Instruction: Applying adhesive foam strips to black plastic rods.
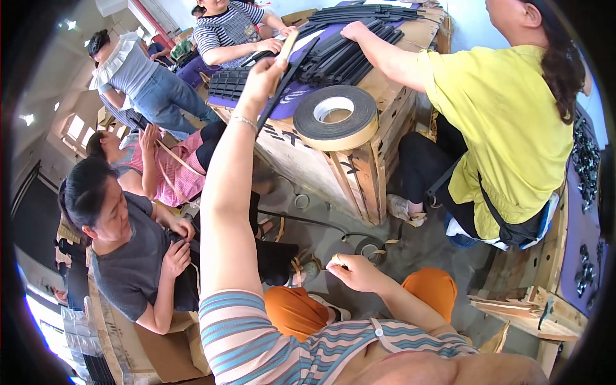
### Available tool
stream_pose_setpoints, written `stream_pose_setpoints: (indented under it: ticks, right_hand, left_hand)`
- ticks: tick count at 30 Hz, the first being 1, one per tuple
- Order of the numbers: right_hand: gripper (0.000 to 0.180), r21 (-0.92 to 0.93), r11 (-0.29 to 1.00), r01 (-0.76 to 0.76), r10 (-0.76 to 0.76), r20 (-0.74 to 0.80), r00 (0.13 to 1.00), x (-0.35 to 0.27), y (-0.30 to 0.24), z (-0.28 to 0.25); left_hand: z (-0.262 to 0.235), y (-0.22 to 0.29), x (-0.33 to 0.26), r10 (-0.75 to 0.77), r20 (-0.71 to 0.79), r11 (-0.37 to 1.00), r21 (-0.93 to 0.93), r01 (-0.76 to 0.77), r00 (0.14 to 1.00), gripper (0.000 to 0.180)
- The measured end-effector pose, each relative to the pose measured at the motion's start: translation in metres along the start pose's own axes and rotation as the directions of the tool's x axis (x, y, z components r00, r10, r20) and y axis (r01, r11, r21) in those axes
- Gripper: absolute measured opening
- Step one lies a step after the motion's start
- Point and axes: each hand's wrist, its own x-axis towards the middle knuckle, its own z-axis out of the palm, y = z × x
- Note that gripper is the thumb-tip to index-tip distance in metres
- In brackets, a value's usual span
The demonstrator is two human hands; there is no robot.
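Observation:
My left arm reaches far forward to the crate table. My left hand (pixel 264 78) is closed round a pale tan strip (pixel 289 46), which sticks up past the fingers. A long black strip (pixel 274 101) slants down beside the same hand; whether the fingers grip it too is unclear. Close to that hand, a large roll of black tape (pixel 367 131) with a tan edge lies at the table's near corner. Low in front of my body, above my lap, my right hand (pixel 357 273) is pinched; what sits between its fingertips is too small to tell.
Bundles of black strips (pixel 350 54) cover the purple-topped wooden crate (pixel 308 168). A person in yellow (pixel 500 128) reaches over it from the right; another in stripes works behind. A person in grey (pixel 131 253) sits at left. Another tape roll (pixel 371 251) lies on the floor.

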Motion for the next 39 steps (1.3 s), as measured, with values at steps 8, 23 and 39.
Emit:
stream_pose_setpoints:
  ticks: [8, 23, 39]
  right_hand:
    - [0.020, -0.132, 0.983, 0.127, -0.135, -0.051, 0.990, -0.001, 0.005, -0.002]
    - [0.019, 0.049, 0.995, 0.083, -0.083, 0.013, 0.996, -0.002, 0.010, 0.007]
    - [0.022, 0.063, 0.996, -0.061, 0.059, 0.028, 0.998, -0.001, 0.002, -0.019]
  left_hand:
    - [0.079, 0.043, -0.083, 0.251, 0.386, 0.578, 0.676, -0.457, 0.888, 0.056]
    - [0.054, -0.049, 0.076, 0.120, -0.064, 0.502, 0.865, -0.005, 0.991, 0.030]
    - [0.018, -0.007, 0.082, -0.289, -0.068, 0.462, 0.863, 0.201, 0.955, 0.024]
